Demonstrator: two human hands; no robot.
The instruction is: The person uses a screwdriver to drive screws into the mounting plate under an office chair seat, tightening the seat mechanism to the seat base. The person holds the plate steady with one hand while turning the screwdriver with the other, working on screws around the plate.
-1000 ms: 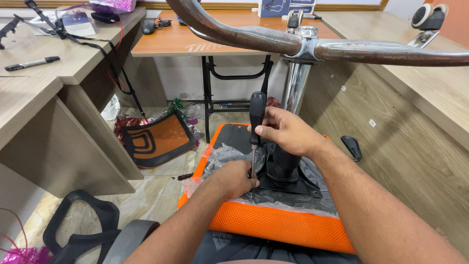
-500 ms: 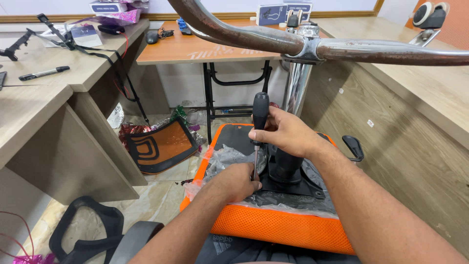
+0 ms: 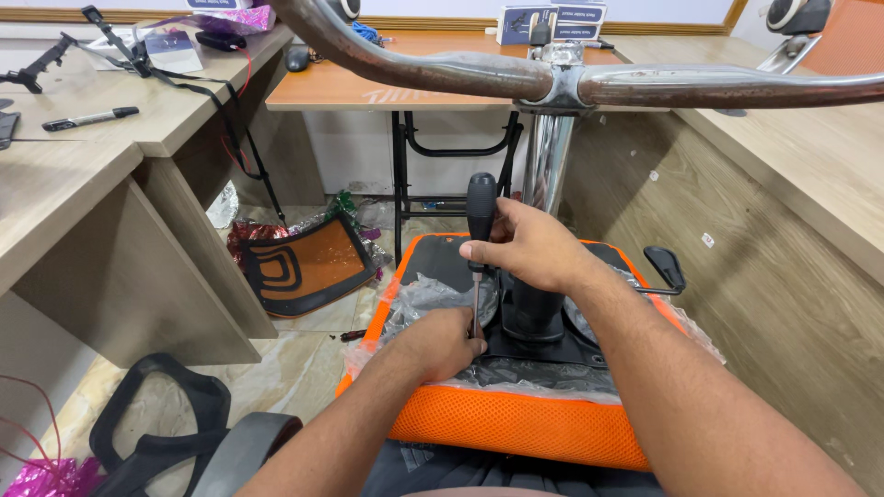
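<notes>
Hands are working together on an upturned orange mesh office-chair seat (image 3: 516,428), which is lying on the person's lap with its black underside plate facing up. This seat is the landmark for all places below.

The right hand (image 3: 534,247) is closing around the black handle of a long screwdriver with a thin steel shaft (image 3: 479,221), just above the middle of the seat. The screwdriver is standing almost upright, and its tip is going down to the black plate. The left hand (image 3: 442,342) is resting on the seat near its front edge, fingers curled around the lower end of the shaft; I cannot tell if it is also holding a screw there. The two hands are close, one above the other, joined by the tool.

Crumpled clear plastic wrapping (image 3: 424,299) is covering part of the seat under the left hand. From the centre of the seat a shiny chrome gas-lift column (image 3: 548,166) is rising, and the rusty chrome legs of a chair base (image 3: 718,87) are spreading above it. A small black lever (image 3: 665,267) is sticking out at the right side of the seat.

Left of the seat, on the floor, an orange mesh backrest with a black frame (image 3: 308,267) is lying. Farther left a light wooden desk (image 3: 101,138) is standing, with a black marker pen (image 3: 89,118) on it.
</notes>
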